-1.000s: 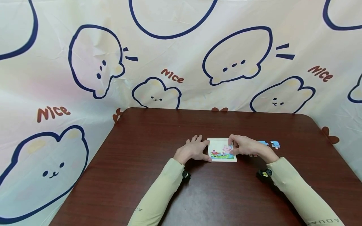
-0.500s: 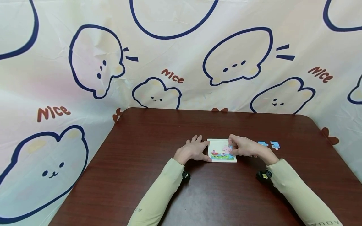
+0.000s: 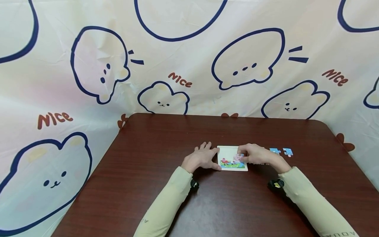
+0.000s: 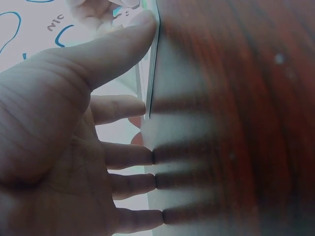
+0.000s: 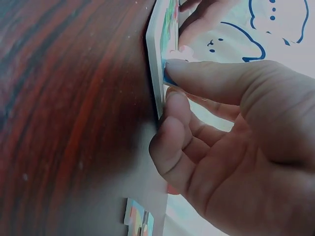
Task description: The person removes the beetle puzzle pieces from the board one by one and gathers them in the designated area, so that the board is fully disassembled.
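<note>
Fingers spread, the left hand [image 3: 201,157] braces the puzzle tray [image 3: 227,150], its thumb on the near left corner, the tray flat on the surface [image 3: 207,204]; and over at the tray's right side, the right hand [image 3: 256,154] pinches a pink-and-blue piece [image 3: 238,158] between thumb and curled fingers, blocking that edge from the head view! Beyond the wrist lie two blue pieces [image 3: 288,151], and a third loose piece [image 5: 138,219] sits half hidden beneath
</note>
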The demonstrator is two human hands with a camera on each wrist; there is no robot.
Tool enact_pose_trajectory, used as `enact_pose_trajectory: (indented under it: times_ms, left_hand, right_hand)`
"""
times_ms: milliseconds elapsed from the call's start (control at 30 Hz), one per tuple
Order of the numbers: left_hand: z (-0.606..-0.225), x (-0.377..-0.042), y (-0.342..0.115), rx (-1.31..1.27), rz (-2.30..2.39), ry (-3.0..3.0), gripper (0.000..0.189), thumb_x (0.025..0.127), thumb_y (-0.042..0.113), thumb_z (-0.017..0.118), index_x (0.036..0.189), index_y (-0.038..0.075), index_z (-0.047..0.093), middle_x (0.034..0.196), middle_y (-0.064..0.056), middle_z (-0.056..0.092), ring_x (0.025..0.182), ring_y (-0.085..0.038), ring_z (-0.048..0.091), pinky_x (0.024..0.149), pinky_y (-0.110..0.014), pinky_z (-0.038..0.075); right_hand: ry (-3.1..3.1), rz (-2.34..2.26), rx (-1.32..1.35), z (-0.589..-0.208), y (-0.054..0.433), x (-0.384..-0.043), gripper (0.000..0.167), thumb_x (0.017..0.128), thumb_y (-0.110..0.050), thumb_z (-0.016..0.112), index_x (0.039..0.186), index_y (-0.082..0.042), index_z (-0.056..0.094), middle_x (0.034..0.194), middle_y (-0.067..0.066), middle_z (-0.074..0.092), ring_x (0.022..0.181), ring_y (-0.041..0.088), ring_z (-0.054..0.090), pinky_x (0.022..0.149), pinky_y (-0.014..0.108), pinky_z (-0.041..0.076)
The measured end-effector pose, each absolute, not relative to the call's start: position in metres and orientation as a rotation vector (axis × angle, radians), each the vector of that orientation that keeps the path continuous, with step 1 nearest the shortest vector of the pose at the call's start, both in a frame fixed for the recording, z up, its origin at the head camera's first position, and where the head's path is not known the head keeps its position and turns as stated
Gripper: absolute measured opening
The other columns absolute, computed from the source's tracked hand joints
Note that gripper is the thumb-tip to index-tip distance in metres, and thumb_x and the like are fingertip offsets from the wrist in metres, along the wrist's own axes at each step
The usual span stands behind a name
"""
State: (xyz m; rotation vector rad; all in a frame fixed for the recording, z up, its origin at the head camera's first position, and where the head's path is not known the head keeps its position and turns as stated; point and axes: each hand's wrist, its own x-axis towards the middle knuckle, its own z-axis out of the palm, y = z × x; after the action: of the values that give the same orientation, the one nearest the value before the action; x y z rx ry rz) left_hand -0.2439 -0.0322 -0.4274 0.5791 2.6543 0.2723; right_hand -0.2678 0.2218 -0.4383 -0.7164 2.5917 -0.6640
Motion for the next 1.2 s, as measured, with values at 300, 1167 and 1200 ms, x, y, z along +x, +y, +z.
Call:
enact_pose_trajectory:
  times_ms: [300, 1167, 1200]
  left_hand:
    - [-0.427, -0.243, -0.034, 0.579, 0.289, 2.651, 0.085, 0.085, 0.059, 0.067, 0.155, 0.028, 0.03, 0.166, -0.012, 0.013, 0.154, -0.032, 0.008, 0.121, -0.056, 0.016]
    - [-0.43, -0.244, -0.034, 0.601, 0.273, 2.661, 0.084, 0.086, 0.058, 0.066, 0.155, 0.028, 0.03, 0.166, -0.012, 0.013, 0.154, -0.032, 0.008, 0.121, -0.056, 0.017]
    - [-0.43, -0.244, -0.034, 0.601, 0.272, 2.661, 0.084, 0.086, 0.059, 0.066, 0.155, 0.028, 0.03, 0.166, -0.012, 0.013, 0.154, -0.032, 0.008, 0.121, -0.056, 0.017]
  right_hand:
    - [2.572, -0.635, -0.764, -0.436, 0.222, -0.267, 0.01, 0.093, -0.016, 0.067, 0.102, -0.017, 0.072, 0.089, -0.001, 0.062, 0.075, 0.015, 0.051, 0.064, 0.029, 0.042]
    - [2.468, -0.868, -0.618, -0.418, 0.277, -0.265, 0.011, 0.097, -0.015, 0.061, 0.107, -0.01, 0.064, 0.071, 0.009, 0.06, 0.053, 0.02, 0.055, 0.049, 0.035, 0.049]
    - [2.473, -0.876, -0.613, -0.417, 0.281, -0.265, 0.012, 0.096, -0.015, 0.062, 0.107, -0.01, 0.064, 0.073, 0.01, 0.061, 0.055, 0.02, 0.056, 0.05, 0.036, 0.049]
